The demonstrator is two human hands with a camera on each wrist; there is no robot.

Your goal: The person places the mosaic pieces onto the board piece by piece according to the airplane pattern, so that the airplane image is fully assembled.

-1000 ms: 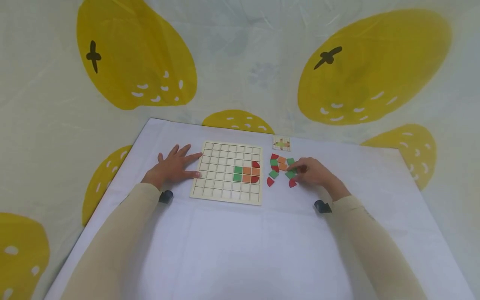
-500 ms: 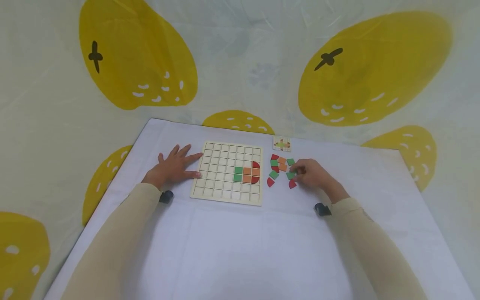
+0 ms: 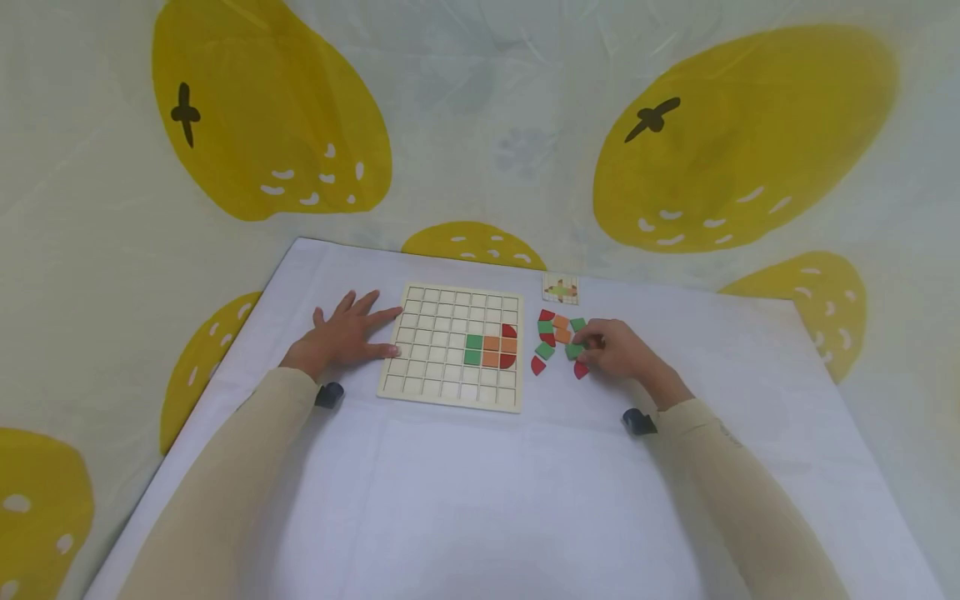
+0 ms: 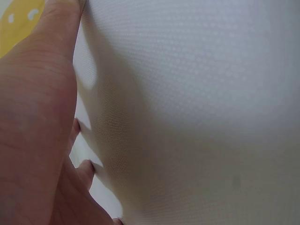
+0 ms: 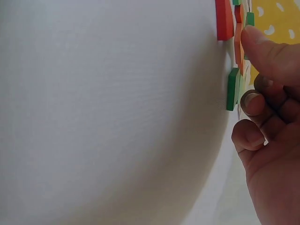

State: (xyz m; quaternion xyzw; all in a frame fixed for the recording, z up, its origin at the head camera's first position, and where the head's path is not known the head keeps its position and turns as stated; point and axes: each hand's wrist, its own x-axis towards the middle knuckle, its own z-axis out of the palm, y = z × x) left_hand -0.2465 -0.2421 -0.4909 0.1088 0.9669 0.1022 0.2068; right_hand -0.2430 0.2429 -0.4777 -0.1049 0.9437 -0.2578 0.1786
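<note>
The left hand (image 3: pixel 337 337) lies spread on the white surface, thumb and index fingertips at the left edge of the pale grid board (image 3: pixel 427 387); the left wrist view shows this hand (image 4: pixel 35 112) at its left edge. On the board's right side are two green squares (image 3: pixel 473 342), several orange squares (image 3: pixel 491 343) and two red quarter-circles (image 3: pixel 507 362). Among loose tiles right of the board, the right hand (image 3: pixel 617 348) has bent fingers. In the right wrist view its thumb (image 5: pixel 269 51) partly covers a green tile (image 5: pixel 250 18), which it seems to pinch.
A small pattern card (image 3: pixel 561 288) lies behind the loose tiles. Close to the right hand are a loose green square (image 3: pixel 574 352) and a red quarter-circle (image 3: pixel 581 370). A cloth with yellow fruit shapes (image 3: pixel 742 133) stands behind the white surface.
The right hand has shifted slightly left among the loose tiles, and the green square beside its thumb has moved a little left too. The left hand keeps its place at the board.
</note>
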